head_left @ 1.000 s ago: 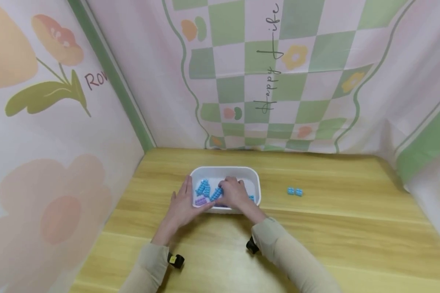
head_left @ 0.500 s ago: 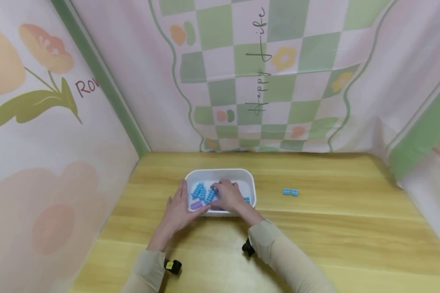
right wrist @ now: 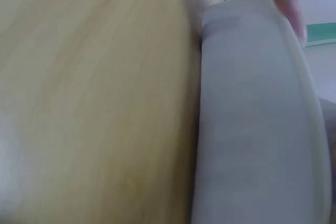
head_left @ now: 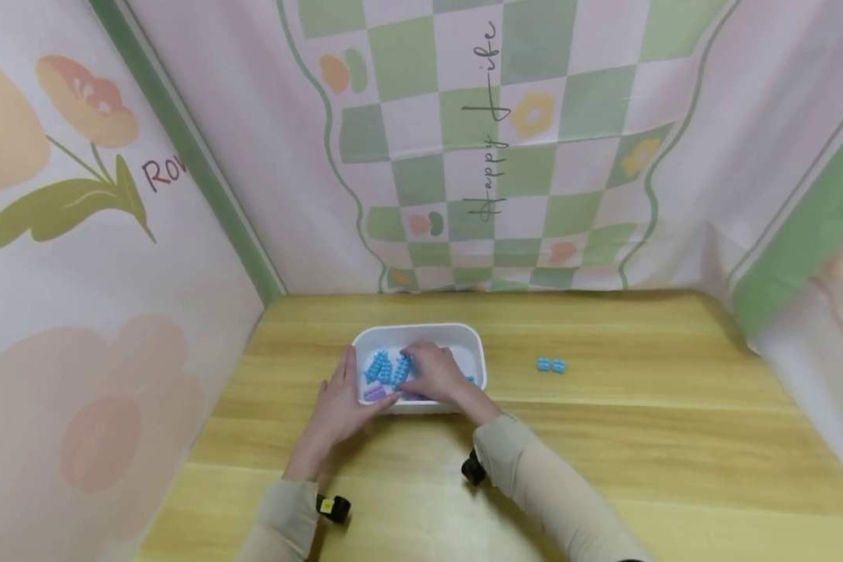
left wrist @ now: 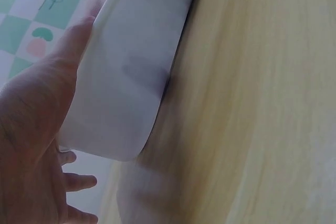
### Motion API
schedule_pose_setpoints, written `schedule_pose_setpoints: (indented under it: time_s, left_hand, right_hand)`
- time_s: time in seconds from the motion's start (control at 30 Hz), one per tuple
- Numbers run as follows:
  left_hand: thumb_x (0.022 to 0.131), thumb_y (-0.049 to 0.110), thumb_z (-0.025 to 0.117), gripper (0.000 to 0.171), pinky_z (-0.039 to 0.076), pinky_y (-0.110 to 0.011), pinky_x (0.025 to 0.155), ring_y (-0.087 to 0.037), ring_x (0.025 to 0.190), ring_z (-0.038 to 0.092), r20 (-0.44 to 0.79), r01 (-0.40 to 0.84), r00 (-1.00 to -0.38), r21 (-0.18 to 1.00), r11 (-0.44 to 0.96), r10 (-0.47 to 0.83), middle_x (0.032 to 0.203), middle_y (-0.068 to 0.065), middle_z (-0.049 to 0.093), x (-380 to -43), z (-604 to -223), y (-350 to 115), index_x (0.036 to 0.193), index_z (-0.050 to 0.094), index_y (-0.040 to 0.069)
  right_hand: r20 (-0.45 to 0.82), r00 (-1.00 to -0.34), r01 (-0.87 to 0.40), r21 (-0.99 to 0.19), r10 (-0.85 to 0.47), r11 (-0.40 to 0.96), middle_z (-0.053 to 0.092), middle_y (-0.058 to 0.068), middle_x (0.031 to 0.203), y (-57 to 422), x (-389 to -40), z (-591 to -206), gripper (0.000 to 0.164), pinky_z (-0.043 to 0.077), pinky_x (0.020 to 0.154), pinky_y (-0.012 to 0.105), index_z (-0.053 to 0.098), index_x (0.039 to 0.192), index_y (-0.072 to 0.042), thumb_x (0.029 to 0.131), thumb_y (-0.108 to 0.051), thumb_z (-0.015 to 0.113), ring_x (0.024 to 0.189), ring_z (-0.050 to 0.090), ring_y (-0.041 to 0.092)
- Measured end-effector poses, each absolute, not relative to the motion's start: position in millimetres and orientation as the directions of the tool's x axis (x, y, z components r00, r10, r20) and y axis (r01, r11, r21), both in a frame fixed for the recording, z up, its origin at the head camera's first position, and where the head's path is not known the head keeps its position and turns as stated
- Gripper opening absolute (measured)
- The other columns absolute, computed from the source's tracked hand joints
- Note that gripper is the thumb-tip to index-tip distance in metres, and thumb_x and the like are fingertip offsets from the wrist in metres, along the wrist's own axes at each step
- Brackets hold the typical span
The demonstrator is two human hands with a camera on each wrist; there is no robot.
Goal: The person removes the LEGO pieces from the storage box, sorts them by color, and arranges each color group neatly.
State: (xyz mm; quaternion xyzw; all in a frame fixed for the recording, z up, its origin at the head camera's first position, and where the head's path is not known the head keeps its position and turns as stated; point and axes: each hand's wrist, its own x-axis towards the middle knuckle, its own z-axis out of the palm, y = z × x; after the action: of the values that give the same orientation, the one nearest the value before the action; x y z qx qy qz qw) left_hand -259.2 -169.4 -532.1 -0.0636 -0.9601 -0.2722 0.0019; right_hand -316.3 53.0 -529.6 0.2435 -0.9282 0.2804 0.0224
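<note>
In the head view a white rectangular tray stands on the table, holding several blue toy building bricks and a purple building brick at its left end. My left hand holds the tray's near left corner, thumb along the front rim and fingers against the outer left wall. Inside the tray my right hand has finger and thumb at the two ends of a blue brick, apparently pinching it. Part of the tray floor is hidden under that hand. Both wrist views mostly show the tray's outer wall.
Two small blue bricks lie side by side on the wooden table, right of the tray. A printed curtain hangs behind the table's back edge, and another covers the left side.
The head view has shifted slightly, so the whole scene sits a little further left. Both hands stay at the tray; the right fingers have moved only slightly around the blue brick.
</note>
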Motion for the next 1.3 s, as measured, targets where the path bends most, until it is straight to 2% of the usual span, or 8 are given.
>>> schedule_pose_setpoints:
  time_s: [0.17,0.27,0.37,0.67,0.9,1.1,1.3]
  left_hand:
    - [0.089,0.075,0.077,0.136,0.019,-0.076,0.134,-0.048,0.165,0.033,0.023,0.112,-0.993,0.541,0.833,0.118,0.184,-0.024,0.013,-259.3,-533.5,-167.7,0.177,0.003,0.003]
    - [0.089,0.078,0.075,0.137,0.018,-0.076,0.135,-0.049,0.165,0.033,0.011,0.114,-0.992,0.551,0.827,0.13,0.185,-0.023,0.011,-259.5,-535.3,-166.5,0.177,0.001,0.004]
    - [0.089,0.08,0.073,0.137,0.017,-0.074,0.135,-0.049,0.166,0.031,-0.001,0.112,-0.991,0.557,0.823,0.135,0.185,-0.023,0.009,-259.7,-537.1,-166.3,0.177,-0.001,0.004]
    - [0.09,0.076,0.074,0.137,0.017,-0.074,0.135,-0.05,0.167,0.026,0.011,0.123,-0.99,0.557,0.821,0.141,0.185,-0.025,0.008,-260.8,-535.7,-169.8,0.176,-0.002,0.002]
    - [0.091,0.076,0.074,0.137,0.017,-0.072,0.136,-0.051,0.165,0.03,0.001,0.124,-0.989,0.562,0.818,0.149,0.185,-0.024,0.007,-262.6,-534.4,-170.0,0.176,-0.004,0.003]
    - [0.09,0.076,0.075,0.138,0.018,-0.072,0.136,-0.052,0.165,0.03,0.011,0.125,-0.989,0.57,0.812,0.145,0.185,-0.024,0.007,-262.6,-535.4,-171.7,0.176,-0.003,0.002]
    - [0.09,0.077,0.074,0.138,0.017,-0.071,0.136,-0.052,0.166,0.025,0.001,0.121,-0.989,0.571,0.812,0.147,0.185,-0.025,0.005,-262.9,-533.4,-173.0,0.176,-0.005,0.002]
  right_hand:
    - [0.212,-0.878,-0.474,-0.52,-0.43,0.711,0.076,0.015,0.139,64.3,-317.6,-532.7,0.066,0.053,0.115,0.058,0.068,0.142,-0.005,0.089,-0.036,0.091,0.128,0.071,0.036]
    - [0.176,-0.901,-0.418,-0.591,-0.396,0.69,0.073,0.015,0.145,75.6,-305.7,-513.4,0.063,0.046,0.125,0.062,0.068,0.144,-0.007,0.09,-0.03,0.09,0.137,0.067,0.037]
    - [0.199,-0.903,-0.417,-0.621,-0.381,0.664,0.071,0.016,0.148,90.3,-300.1,-507.7,0.063,0.044,0.129,0.061,0.068,0.145,-0.006,0.09,-0.028,0.09,0.142,0.064,0.039]
    - [0.284,-0.905,-0.422,-0.693,-0.318,0.584,0.06,0.027,0.151,143.1,-282.8,-478.4,0.064,0.048,0.124,0.067,0.062,0.147,0.003,0.091,-0.012,0.089,0.142,0.058,0.049]
    - [0.236,-0.938,-0.345,-0.693,-0.252,0.633,0.049,0.03,0.16,187.3,-276.9,-469.0,0.071,0.041,0.127,0.072,0.057,0.154,0.002,0.091,-0.009,0.088,0.148,0.049,0.053]
    - [0.212,-0.939,-0.342,-0.654,-0.271,0.675,0.048,0.035,0.159,230.3,-272.3,-469.1,0.067,0.038,0.127,0.076,0.056,0.152,0.006,0.093,-0.002,0.084,0.149,0.046,0.059]
    - [0.134,-0.955,-0.291,-0.607,-0.266,0.739,0.047,0.039,0.158,278.3,-269.0,-474.5,0.063,0.035,0.126,0.079,0.053,0.152,0.011,0.095,0.001,0.079,0.147,0.043,0.062]
